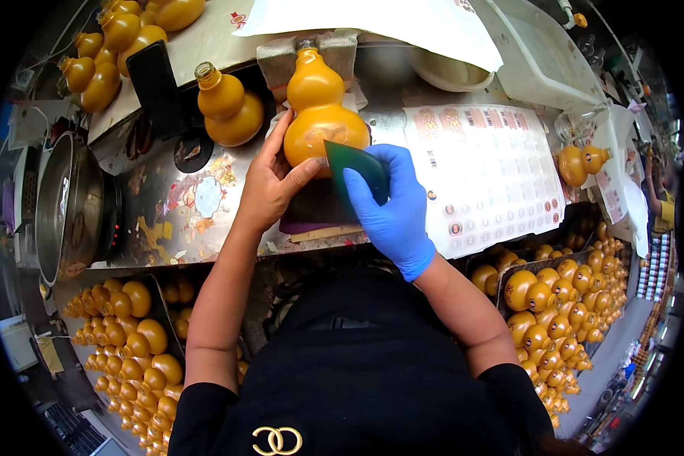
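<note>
A glossy amber gourd-shaped bottle (317,83) lies tilted with its neck pointing away from me, against a pale padded rest (345,57). My bare left hand (272,178) grips its lower bulb from the left side, the thumb lying near its base. In a blue glove, my right hand (394,205) pinches a dark green flat scraper (363,176). One pointed corner of the scraper touches or nearly touches the bulb's lower right. A faint printed picture shows on the bulb beside that corner. A second gourd-shaped bottle (228,106) stands to the left.
Sheets of printed stickers (494,175) cover the bench's right side. A metal pan (68,209) sits on a cooker at the left. A dark phone (158,87) stands propped near more bottles. Crates of gourd bottles (133,357) flank me below. A plastic tub (539,61) is at the far right.
</note>
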`<state>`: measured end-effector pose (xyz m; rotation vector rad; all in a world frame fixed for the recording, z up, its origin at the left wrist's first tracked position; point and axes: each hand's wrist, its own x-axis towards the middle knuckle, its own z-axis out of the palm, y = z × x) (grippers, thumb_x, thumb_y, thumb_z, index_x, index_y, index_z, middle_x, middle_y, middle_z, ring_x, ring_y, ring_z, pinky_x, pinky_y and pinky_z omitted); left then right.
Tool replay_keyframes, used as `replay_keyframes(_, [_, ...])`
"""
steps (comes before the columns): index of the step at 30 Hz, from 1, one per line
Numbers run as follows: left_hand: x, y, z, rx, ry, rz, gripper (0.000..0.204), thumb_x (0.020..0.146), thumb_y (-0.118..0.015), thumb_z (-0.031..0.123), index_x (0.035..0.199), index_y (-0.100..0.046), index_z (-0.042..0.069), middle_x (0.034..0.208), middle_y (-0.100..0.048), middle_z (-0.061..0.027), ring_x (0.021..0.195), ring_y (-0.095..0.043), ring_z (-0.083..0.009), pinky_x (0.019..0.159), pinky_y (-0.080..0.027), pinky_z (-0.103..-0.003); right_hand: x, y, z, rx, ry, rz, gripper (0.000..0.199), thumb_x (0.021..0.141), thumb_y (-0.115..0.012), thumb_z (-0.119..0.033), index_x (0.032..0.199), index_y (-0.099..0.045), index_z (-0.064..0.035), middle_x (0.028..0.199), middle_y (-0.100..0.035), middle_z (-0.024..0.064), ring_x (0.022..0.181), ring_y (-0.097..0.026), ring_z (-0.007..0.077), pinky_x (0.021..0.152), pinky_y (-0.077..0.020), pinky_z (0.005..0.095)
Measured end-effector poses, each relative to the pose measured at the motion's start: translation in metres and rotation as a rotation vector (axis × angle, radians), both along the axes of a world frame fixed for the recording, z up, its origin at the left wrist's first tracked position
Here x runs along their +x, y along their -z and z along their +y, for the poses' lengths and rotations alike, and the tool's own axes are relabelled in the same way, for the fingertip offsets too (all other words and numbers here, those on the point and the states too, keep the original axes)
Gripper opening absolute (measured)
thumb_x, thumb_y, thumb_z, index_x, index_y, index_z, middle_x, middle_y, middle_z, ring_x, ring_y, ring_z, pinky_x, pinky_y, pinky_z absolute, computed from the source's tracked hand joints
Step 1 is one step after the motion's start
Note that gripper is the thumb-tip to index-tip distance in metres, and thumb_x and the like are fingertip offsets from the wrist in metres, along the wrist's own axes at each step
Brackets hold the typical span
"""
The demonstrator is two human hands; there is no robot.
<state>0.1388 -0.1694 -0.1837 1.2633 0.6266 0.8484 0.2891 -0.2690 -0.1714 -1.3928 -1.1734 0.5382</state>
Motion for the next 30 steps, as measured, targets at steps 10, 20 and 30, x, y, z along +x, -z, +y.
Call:
replay_keyframes(10, [-0.001, 0.003, 0.000, 0.037, 0.018, 0.050, 0.081, 0.089, -0.067, 0.018, 0.149, -0.017, -0.004, 0.144, -0.038, -0.0156, 0.131, -0.041, -0.0225, 0.109, -0.032, -0.034, 0.024, 0.026, -0.002, -0.162, 0.149, 0.382, 0.030, 0.087, -0.070, -0.017, 0.105, -0.052, -0.0008, 0.092, -0.062, 0.0084, 0.082, -0.058, 0.0107, 0.074, -0.0498, 0.0255])
replay_keyframes(20, [-0.007, 0.015, 0.009, -0.035, 0.036, 0.012, 0.067, 0.099, -0.052, 0.031, 0.149, -0.022, -0.002, 0.148, -0.035, -0.0156, 0.137, -0.032, -0.0205, 0.113, -0.024, -0.031, -0.009, 0.015, 0.009, 0.407, 0.034, -0.728, 0.036, 0.061, -0.075, 0.005, 0.093, -0.070, -0.0107, 0.093, -0.060, -0.0002, 0.073, -0.056, 0.0194, 0.061, -0.0444, 0.0309])
replay_keyframes(30, [-0.008, 0.009, 0.006, 0.536, -0.069, 0.304, 0.113, 0.067, -0.086, 0.023, 0.152, -0.012, 0.008, 0.151, -0.028, -0.0170, 0.137, -0.034, -0.0268, 0.111, -0.030, -0.038, 0.000, 0.013, -0.025, 0.205, -0.053, -0.280, 0.034, 0.069, -0.072, 0.003, 0.101, -0.067, -0.0076, 0.093, -0.061, 0.0063, 0.080, -0.059, 0.0222, 0.071, -0.0489, 0.0323])
